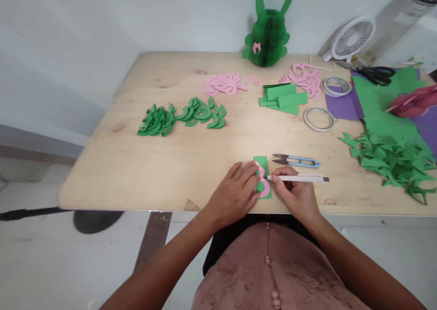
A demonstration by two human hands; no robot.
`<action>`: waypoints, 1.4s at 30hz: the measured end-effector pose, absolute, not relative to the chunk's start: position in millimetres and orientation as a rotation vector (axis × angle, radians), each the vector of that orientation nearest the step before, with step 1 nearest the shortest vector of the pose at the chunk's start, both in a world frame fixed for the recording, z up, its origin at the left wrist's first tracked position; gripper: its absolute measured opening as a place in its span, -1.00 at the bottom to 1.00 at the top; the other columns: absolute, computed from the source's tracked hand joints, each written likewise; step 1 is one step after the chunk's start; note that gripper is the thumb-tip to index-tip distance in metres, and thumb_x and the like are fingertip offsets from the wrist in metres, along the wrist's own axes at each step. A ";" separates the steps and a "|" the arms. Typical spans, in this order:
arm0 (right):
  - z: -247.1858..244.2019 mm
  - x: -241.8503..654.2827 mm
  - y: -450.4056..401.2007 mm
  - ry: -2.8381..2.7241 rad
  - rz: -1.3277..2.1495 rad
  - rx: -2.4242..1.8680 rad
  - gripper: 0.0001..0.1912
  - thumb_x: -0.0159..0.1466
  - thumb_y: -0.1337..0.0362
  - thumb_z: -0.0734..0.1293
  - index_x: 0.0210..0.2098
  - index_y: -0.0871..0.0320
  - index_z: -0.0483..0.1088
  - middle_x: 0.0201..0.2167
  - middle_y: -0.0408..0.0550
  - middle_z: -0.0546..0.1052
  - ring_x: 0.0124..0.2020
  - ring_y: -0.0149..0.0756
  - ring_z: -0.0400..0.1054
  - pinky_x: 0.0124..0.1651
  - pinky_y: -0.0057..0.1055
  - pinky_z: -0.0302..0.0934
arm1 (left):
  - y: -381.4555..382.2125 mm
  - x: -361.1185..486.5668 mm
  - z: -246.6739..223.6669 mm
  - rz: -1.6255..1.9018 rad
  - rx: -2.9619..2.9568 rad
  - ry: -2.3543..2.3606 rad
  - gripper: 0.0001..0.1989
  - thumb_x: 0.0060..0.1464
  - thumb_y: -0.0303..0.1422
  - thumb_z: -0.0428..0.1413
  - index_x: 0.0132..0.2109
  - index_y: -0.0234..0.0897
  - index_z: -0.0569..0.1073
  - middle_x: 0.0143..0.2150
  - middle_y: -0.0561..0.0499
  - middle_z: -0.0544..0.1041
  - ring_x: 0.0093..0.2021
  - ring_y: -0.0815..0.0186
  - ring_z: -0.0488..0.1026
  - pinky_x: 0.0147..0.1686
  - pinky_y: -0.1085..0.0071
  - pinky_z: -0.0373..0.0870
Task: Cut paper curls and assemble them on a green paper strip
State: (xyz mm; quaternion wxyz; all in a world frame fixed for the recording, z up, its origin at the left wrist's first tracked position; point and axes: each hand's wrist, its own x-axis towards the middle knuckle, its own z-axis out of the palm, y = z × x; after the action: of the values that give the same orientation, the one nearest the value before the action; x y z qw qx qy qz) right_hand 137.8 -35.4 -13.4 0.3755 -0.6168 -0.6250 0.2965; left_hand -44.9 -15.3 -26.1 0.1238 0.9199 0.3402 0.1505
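Near the table's front edge lies a green paper strip (261, 160) with a pink paper cutout (265, 188) on top of it. My left hand (236, 188) lies flat over their left side, fingers stretched out and pressing the cutout down. In my right hand (297, 195) a white pen (300, 178) is pinched, its tip at the cutout's right edge. Just beyond the pen rest blue thread snips (296, 160), touched by neither hand.
Green cutouts (201, 113), pink cutouts (223, 84) and folded green strips (283, 97) lie farther back. Tape rolls (319, 119), black scissors (375, 75) and green scraps (392, 157) are on the right. A green paper rabbit (269, 39) and a white fan (353, 39) stand behind.
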 end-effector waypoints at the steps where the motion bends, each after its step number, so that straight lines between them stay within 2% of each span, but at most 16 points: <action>1: -13.6 137.8 -35.3 -1.599 0.759 -1.581 -0.89 0.21 0.29 0.24 -0.41 0.15 0.37 -0.52 -0.14 0.44 -0.55 -0.39 0.26 -0.50 -0.47 0.16 | -15.3 -45.0 -26.2 0.443 2.685 0.990 -0.67 0.20 -0.34 -0.07 0.07 -0.37 0.31 0.21 -0.22 0.29 0.30 0.15 0.06 0.26 0.10 0.00; 8: -14.5 138.7 -34.0 -1.631 0.756 -1.568 -0.89 0.21 0.28 0.24 -0.41 0.14 0.38 -0.49 -0.11 0.47 -0.50 -0.35 0.30 -0.45 -0.46 0.20 | -15.2 -45.3 -27.3 0.434 2.699 0.996 -0.67 0.20 -0.33 -0.06 0.07 -0.35 0.30 0.21 -0.21 0.28 0.30 0.16 0.06 0.26 0.11 0.00; 17: -13.9 138.3 -34.4 -1.627 0.774 -1.574 -0.90 0.21 0.29 0.24 -0.41 0.14 0.37 -0.51 -0.14 0.45 -0.55 -0.39 0.27 -0.51 -0.48 0.14 | -15.5 -45.1 -27.3 0.424 2.696 1.001 -0.68 0.22 -0.33 -0.09 0.06 -0.37 0.30 0.23 -0.20 0.26 0.31 0.17 0.04 0.27 0.13 -0.04; 24: -13.4 139.3 -35.2 -1.616 0.791 -1.579 -0.90 0.21 0.29 0.24 -0.40 0.15 0.37 -0.49 -0.12 0.47 -0.50 -0.35 0.31 -0.44 -0.45 0.20 | -15.1 -45.0 -26.7 0.419 2.689 0.993 -0.68 0.21 -0.34 -0.09 0.06 -0.36 0.30 0.22 -0.20 0.28 0.31 0.17 0.06 0.27 0.12 -0.03; 42: -13.9 137.2 -35.3 -1.617 0.787 -1.568 -0.91 0.21 0.32 0.24 -0.40 0.15 0.37 -0.50 -0.13 0.45 -0.53 -0.39 0.27 -0.47 -0.48 0.16 | -15.0 -45.8 -27.6 0.426 2.682 0.983 -0.69 0.22 -0.34 -0.10 0.06 -0.36 0.30 0.22 -0.20 0.28 0.31 0.16 0.05 0.27 0.11 -0.04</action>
State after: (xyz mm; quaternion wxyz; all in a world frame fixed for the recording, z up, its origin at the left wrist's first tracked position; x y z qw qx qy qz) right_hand 137.2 -35.3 -13.9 0.3692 -0.6108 -0.6299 0.3065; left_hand -45.8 -15.0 -27.6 0.1263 0.9213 0.3375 0.1464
